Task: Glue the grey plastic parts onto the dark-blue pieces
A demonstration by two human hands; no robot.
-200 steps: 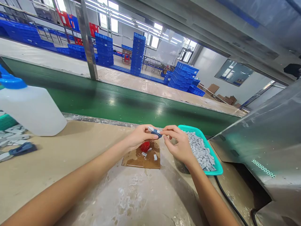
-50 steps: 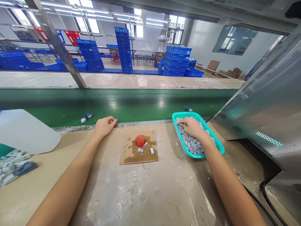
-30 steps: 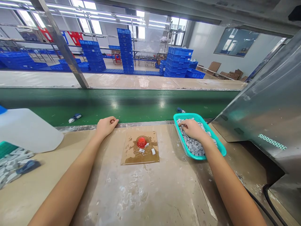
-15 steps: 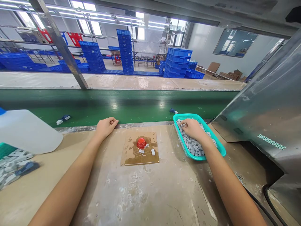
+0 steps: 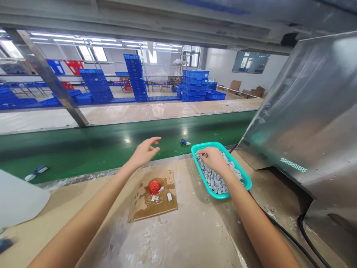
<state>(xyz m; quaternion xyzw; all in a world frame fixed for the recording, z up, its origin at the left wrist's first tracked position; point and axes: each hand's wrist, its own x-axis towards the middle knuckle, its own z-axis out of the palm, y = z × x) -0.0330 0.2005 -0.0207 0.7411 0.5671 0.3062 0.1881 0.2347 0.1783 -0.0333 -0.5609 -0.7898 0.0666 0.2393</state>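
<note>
My left hand (image 5: 144,151) hangs over the near edge of the green belt, thumb and fingers apart with nothing between them. A small dark-blue piece with a white end (image 5: 184,142) lies on the belt to its right. My right hand (image 5: 212,160) is in a turquoise basket (image 5: 248,183) of small grey-white plastic pieces (image 5: 216,181). Its fingers are curled together at the pieces; what they hold is hidden. Between my arms lies a wet brown board (image 5: 139,213). A red round cap-like object (image 5: 154,187) stands on it, with 3 grey-white pieces around it.
Along the far side of the worktop runs the green belt (image 5: 97,145), with another blue-and-white piece (image 5: 36,173) at left. A white jug (image 5: 22,197) stands at the left edge. To the right are a metal housing (image 5: 301,123) and black cables (image 5: 281,229).
My left hand has lifted off the belt's edge, reached forward and right, and opened its fingers. My right hand stays in the basket. The view has turned to the right.
</note>
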